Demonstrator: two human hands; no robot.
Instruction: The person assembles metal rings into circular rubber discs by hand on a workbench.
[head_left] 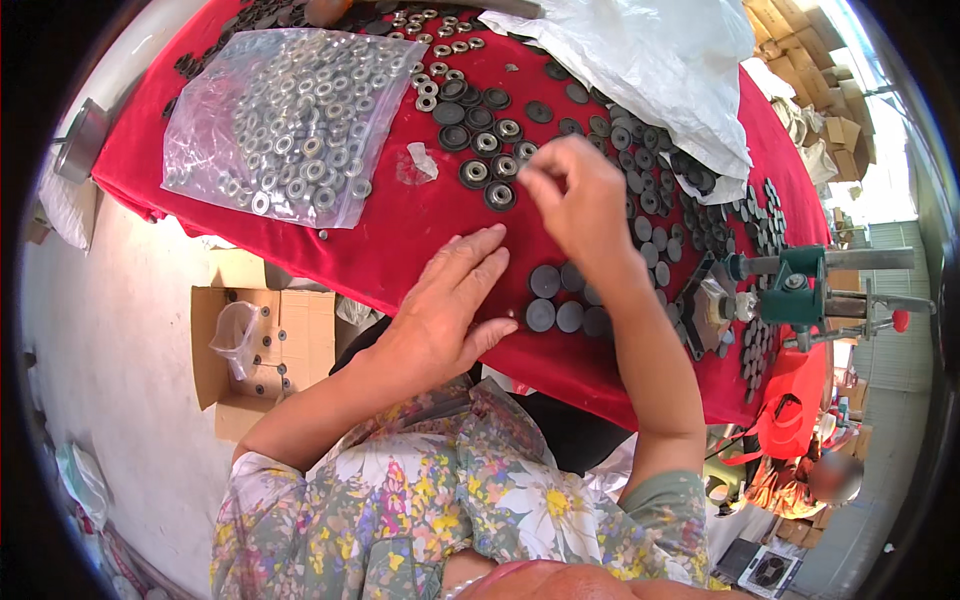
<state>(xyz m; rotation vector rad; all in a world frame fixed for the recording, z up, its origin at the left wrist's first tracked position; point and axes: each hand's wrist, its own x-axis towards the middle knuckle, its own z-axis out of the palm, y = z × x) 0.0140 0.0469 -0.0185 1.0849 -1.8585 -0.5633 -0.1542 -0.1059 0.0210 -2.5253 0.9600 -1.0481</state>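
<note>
My left hand (445, 300) lies on the red cloth near the table's front edge, fingers stretched out and holding nothing. My right hand (580, 205) is closed in a pinch beside a cluster of black round caps (453, 137); whatever is between its fingertips is hidden. Several caps next to these fingertips have a metal ring bearing (499, 195) seated in them. Loose bearings (438, 68) lie farther back. Between my hands and the front edge, flat dark discs (541, 316) sit in a group, partly under my right forearm.
A clear plastic bag (290, 125) full of bearings lies at the left. White sheeting (640, 70) covers part of the back right, among many dark discs. A green metal press (800, 285) stands at the right edge. An open cardboard box (205, 345) is on the floor.
</note>
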